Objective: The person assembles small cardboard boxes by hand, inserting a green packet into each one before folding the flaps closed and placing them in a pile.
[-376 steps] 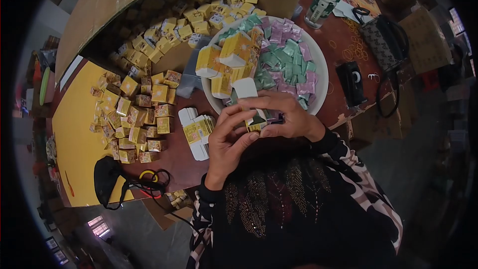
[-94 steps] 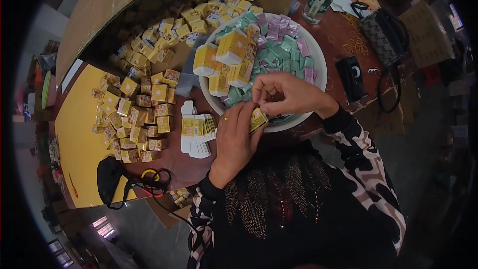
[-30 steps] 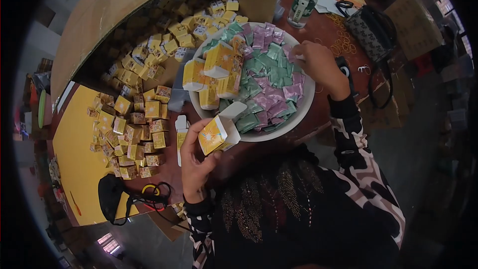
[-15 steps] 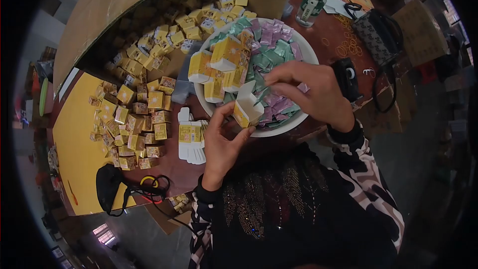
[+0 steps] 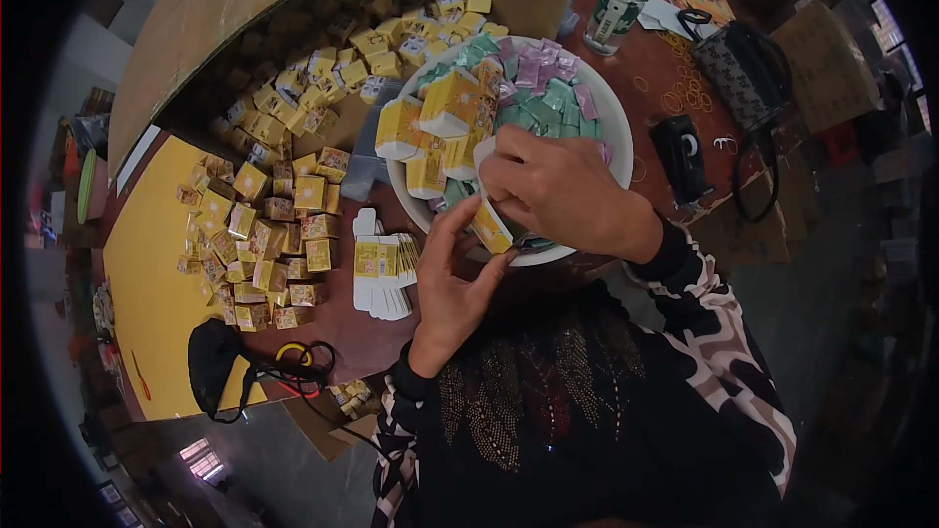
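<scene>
My left hand (image 5: 455, 298) grips a small yellow-and-white carton (image 5: 491, 227) with its top flap up, at the near edge of a white basin (image 5: 626, 127). Over the carton's mouth, my right hand (image 5: 562, 186) has its fingers bent down and pressed together. Whatever those fingers hold is hidden behind the hand. Green sachets (image 5: 543, 117) and purple sachets (image 5: 536, 64) fill the basin. Several yellow cartons (image 5: 450, 106) rest on top of them at the left side. Left of my left hand lies a fanned stack of flattened cartons (image 5: 381, 274).
Many small yellow boxes (image 5: 264, 235) are piled on the table's left, and more (image 5: 323, 78) lie in a large cardboard box behind. At the right are a clear bottle (image 5: 618, 8), rubber bands (image 5: 685, 88), a tape dispenser (image 5: 682, 156) and a dark bag (image 5: 743, 68).
My right hand has moved left and down from the sachets to the carton's mouth, now covering part of it. My left hand still holds the carton, shifted slightly right.
</scene>
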`<state>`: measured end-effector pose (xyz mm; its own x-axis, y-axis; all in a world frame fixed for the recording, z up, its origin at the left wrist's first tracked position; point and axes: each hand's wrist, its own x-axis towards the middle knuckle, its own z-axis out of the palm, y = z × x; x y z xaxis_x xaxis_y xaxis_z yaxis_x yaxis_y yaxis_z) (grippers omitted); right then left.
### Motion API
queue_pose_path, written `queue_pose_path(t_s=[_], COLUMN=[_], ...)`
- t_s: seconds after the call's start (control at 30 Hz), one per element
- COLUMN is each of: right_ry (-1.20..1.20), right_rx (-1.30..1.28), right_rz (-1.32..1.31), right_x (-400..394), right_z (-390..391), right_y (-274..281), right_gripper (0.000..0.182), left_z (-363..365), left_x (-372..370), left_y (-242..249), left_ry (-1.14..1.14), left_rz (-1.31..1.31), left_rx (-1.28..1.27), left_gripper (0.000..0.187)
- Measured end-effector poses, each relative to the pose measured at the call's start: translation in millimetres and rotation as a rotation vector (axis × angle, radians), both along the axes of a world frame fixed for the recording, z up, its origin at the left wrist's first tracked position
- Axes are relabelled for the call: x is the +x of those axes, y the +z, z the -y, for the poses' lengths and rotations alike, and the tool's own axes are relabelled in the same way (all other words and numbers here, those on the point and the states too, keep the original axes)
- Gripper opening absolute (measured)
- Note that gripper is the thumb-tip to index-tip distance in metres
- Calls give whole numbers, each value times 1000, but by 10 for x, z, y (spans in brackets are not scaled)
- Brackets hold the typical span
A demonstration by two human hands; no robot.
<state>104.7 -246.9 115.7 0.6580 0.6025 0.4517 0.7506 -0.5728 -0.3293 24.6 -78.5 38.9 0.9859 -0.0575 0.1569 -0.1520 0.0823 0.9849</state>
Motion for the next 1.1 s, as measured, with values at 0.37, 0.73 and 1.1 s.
queue_pose_path(t_s=[0.37,0.73,1.1], right_ry=[413,379,296], right_rx=[465,501,635], right_rz=[-393,-188,-504], right_x=[81,-78,-206], right_z=[268,100,61], right_y=[-435,-643,-597], right_gripper=[69,39,27], left_z=[-107,-68,-56], left_x=[21,5,24], left_y=[106,66,209], left_ry=[-141,-127,19], left_rz=[59,14,-49], left_rx=[-208,-332,-124], left_gripper=[56,54,69])
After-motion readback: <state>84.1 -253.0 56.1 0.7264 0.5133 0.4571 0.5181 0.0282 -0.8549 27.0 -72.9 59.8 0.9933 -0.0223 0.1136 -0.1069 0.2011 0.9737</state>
